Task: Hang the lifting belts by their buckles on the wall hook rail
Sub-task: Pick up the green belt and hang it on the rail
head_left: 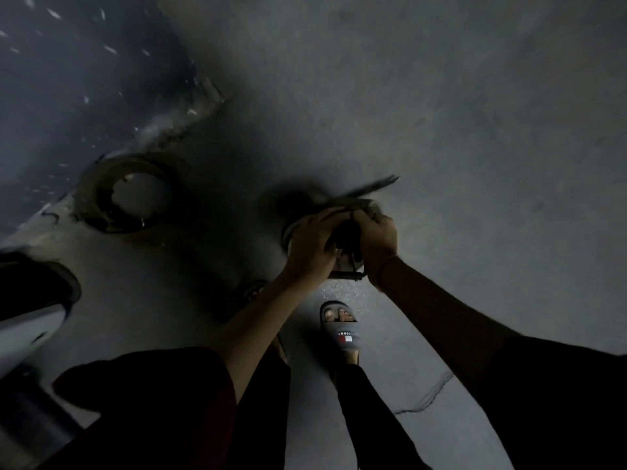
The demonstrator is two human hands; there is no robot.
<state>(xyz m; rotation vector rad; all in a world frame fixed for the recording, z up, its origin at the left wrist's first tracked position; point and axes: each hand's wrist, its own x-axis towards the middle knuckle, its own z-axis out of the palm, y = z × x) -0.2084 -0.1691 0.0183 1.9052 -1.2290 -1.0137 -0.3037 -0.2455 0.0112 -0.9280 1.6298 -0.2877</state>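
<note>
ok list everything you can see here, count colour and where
coiled belt: 1, dark olive-brown, standing on the floor at left beside the dark wall
held belt: 1, dark, blurred, at centre in both hands, strap end pointing right
metal buckle: 1, dull grey, under the hands
floor: grey concrete, crack at lower right
dark wall: blue-grey, flecked white, upper left
slide sandal: 1 clear, dark with a red and white logo, bottom centre
left hand: 1, grip on the belt
right hand: 1, grip on the belt
</note>
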